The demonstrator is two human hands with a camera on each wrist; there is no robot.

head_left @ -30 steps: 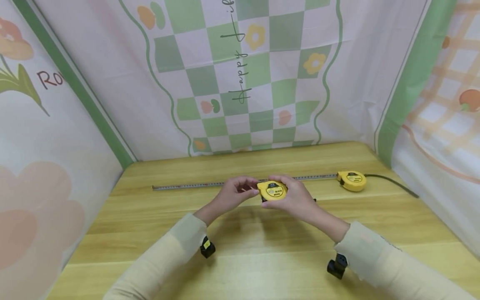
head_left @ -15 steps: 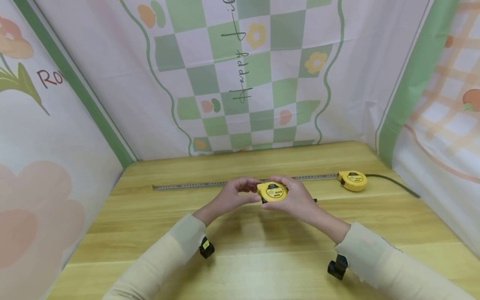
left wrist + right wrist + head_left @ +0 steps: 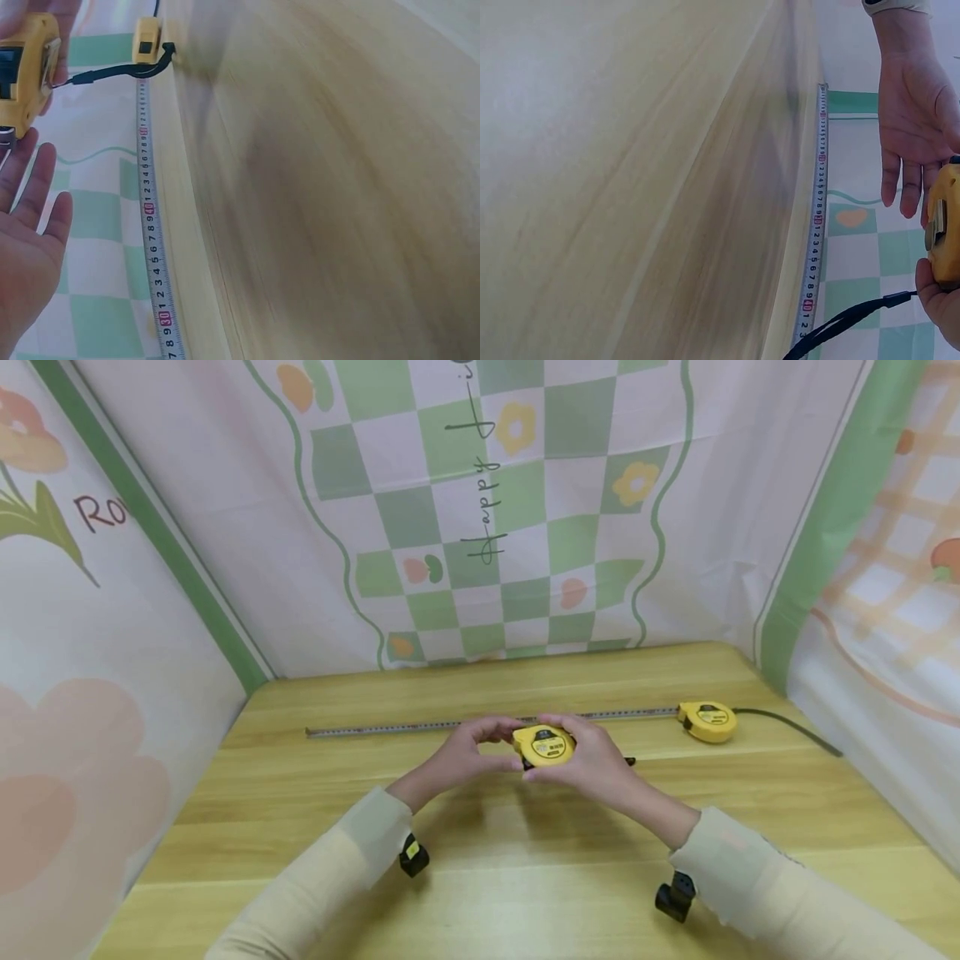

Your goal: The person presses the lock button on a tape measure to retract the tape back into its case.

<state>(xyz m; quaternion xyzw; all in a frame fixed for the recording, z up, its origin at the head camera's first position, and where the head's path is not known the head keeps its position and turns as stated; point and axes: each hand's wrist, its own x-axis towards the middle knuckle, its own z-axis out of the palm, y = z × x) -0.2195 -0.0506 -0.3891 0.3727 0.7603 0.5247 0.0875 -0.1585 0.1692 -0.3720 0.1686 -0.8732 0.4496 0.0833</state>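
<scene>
A yellow tape measure (image 3: 550, 747) is held above the table between both hands. My right hand (image 3: 600, 766) grips the back of its case, thumb along the near side and fingers along the far side. At its front end, my left hand (image 3: 467, 753) has thumb and index finger at opposite edges of the case. The other left fingers (image 3: 890, 176) extend loosely in the right wrist view. In the left wrist view a silver hook (image 3: 7, 138) shows at the mouth of the case. A black wrist strap (image 3: 112, 73) trails from the case's back.
Behind the hands a second yellow tape measure (image 3: 708, 722) lies on the wooden table (image 3: 487, 893), its numbered blade (image 3: 390, 728) drawn out far to the left. Its black strap (image 3: 787, 727) runs to the right edge. Printed cloth (image 3: 517, 527) walls the table's back and sides.
My left thumb has slid from the front of the case to its lower edge, widening the gap to the index finger. The right hand keeps its grip; the second tape measure stays put.
</scene>
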